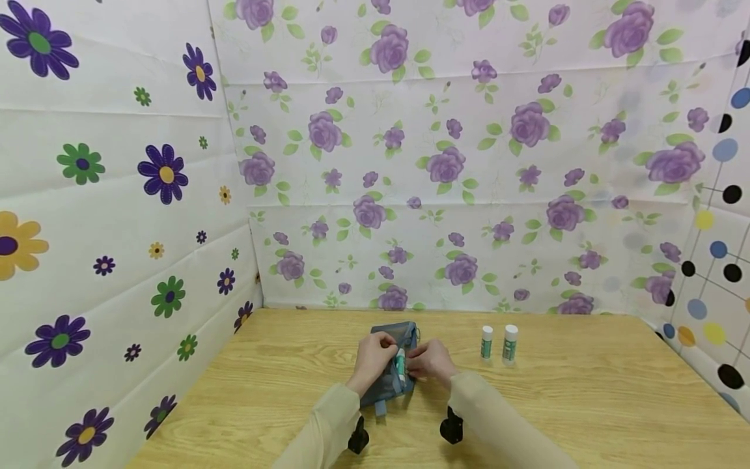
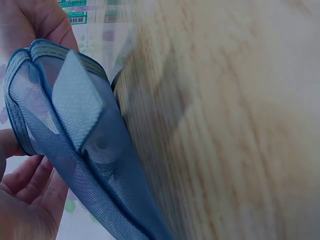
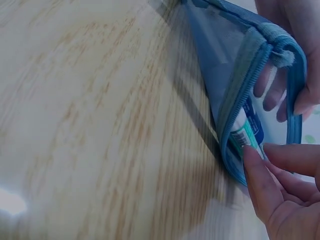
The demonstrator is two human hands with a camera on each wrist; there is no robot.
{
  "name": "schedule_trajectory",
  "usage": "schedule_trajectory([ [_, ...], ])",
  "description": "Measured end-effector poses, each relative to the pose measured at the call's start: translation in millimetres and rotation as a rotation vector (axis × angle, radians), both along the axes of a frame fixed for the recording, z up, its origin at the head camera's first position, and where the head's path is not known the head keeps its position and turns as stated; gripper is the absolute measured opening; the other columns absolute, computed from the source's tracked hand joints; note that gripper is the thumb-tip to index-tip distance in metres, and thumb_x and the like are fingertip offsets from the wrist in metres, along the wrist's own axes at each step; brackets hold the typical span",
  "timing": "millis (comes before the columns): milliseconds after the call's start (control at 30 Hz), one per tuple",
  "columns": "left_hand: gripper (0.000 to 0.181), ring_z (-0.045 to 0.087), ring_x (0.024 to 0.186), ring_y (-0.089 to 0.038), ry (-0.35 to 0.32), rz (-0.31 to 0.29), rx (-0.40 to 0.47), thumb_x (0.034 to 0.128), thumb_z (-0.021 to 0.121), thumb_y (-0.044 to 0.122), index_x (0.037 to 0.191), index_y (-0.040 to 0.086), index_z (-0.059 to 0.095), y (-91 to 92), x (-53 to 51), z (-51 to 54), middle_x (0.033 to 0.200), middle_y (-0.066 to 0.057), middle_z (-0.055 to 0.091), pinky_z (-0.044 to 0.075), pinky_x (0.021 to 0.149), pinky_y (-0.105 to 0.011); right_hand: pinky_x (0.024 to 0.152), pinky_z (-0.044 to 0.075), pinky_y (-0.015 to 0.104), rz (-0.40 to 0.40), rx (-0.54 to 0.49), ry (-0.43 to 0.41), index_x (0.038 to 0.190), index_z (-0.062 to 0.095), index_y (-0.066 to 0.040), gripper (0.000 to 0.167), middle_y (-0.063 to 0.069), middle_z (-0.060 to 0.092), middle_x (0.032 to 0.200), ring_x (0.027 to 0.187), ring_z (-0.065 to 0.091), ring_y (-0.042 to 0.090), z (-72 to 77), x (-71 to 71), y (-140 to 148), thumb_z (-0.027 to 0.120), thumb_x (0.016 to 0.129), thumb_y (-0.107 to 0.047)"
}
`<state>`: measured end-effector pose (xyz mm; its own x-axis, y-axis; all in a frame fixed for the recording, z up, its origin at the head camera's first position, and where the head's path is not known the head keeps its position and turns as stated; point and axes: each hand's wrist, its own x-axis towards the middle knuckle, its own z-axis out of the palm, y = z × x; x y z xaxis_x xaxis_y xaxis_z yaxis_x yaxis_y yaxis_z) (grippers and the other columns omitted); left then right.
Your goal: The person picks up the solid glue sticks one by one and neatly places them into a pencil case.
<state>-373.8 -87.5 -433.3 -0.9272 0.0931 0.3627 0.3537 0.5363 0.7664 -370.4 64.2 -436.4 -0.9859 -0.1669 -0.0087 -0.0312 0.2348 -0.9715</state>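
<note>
Head view: left grip pinches mesh pouch, right grip pinches labelled tube inside; two capped tubes stand rightward on bench

Beyond right hand's fingers: print on smaller stick and bigger stick too small to read in head view. Barcode label past same fingers cropped by left-wrist view's top edge. At right fingertips, one end of green-labelled tube hidden; dark blue item alongside mostly covered, identity unclear. Left hand's fingers partly veiled by mesh of pouch. Away from right fingers, pouch's far end cut by right-wrist view's top edge.
</note>
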Motion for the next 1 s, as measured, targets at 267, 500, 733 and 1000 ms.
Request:
schedule_trajectory([
  [267,0.006,0.049,0.058,-0.014,-0.008,-0.004,0.001,0.0819,0.060,0.004,0.084,0.001,0.065,0.1,-0.3,0.4,0.070,0.001,0.055,0.042,0.052,-0.029,0.066,0.050,0.038,0.017,-0.045,-0.028,0.103,0.058,0.017,0.027,0.019,0.062,0.085,0.073,0.063,0.032,4.0,0.9,12.9,0.063,0.080,0.004],
  [500,0.007,0.049,0.058,-0.014,-0.010,-0.008,0.004,0.0821,0.060,0.003,0.085,0.001,0.065,1.2,0.7,0.8,0.070,0.000,0.055,0.042,0.052,-0.029,0.070,0.049,0.042,0.062,-0.085,-0.028,0.107,0.054,0.019,0.032,0.027,0.060,0.093,0.078,0.062,0.035,8.8,3.1,23.9,0.062,0.081,0.003],
  [733,0.007,0.049,0.058,-0.014,0.002,-0.004,0.011,0.0824,0.060,0.003,0.085,0.000,0.065,0.0,0.8,0.5,0.071,0.000,0.055,0.042,0.051,-0.029,0.074,0.047,0.044,0.116,-0.120,-0.042,0.112,0.051,0.017,0.034,0.021,0.060,0.095,0.089,0.059,0.037,11.3,4.4,31.6,0.061,0.084,0.001],
  [1000,0.007,0.049,0.058,-0.013,0.004,-0.002,0.012,0.0824,0.060,0.004,0.084,0.001,0.065,0.4,-0.2,-0.4,0.071,0.000,0.055,0.042,0.051,-0.028,0.074,0.047,0.044,0.155,-0.134,-0.038,0.113,0.050,0.016,0.036,0.019,0.059,0.096,0.092,0.056,0.040,14.4,7.5,38.1,0.062,0.083,-0.002],
])
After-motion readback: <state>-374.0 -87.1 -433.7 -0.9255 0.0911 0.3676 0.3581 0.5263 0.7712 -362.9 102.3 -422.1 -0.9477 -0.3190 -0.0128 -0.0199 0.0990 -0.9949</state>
